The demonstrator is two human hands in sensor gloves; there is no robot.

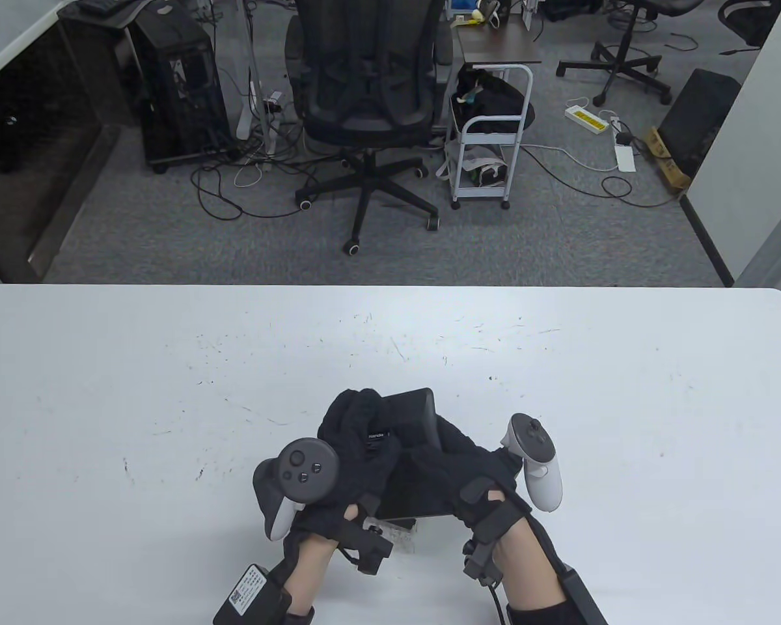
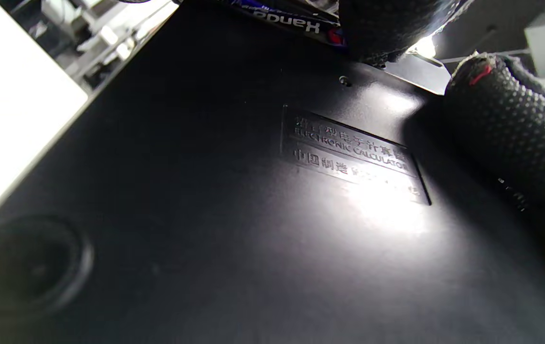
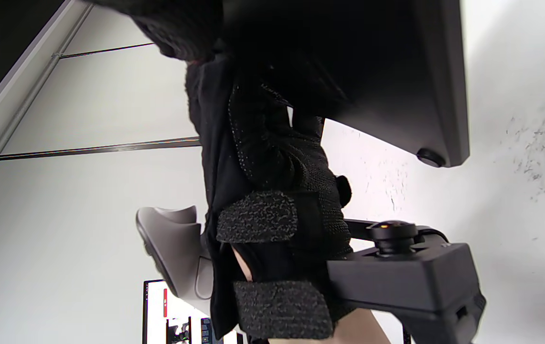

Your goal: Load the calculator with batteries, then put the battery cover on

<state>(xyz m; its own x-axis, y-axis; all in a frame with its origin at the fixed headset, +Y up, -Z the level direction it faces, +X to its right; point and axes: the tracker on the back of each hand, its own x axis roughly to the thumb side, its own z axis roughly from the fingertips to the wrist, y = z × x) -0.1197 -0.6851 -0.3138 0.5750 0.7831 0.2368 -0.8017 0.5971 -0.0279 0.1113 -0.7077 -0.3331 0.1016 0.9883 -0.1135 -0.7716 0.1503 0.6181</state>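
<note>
A white table (image 1: 169,364) with scuffed, scratched marks is seen in the foreground. Beyond it, grey carpet (image 1: 137,221) is covered with loose cables. A black office chair (image 1: 368,97) is placed centrally, a white trolley (image 1: 491,153) just beside it. A black computer tower (image 1: 179,88) is stood at left. A white power strip (image 1: 586,118) is laid at right.

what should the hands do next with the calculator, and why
Probably tilt the calculator so its battery end faces up. Both the left hand and right hand hold it off the table, back side showing in the left wrist view, but no battery bay, batteries or cover can be seen.
</note>
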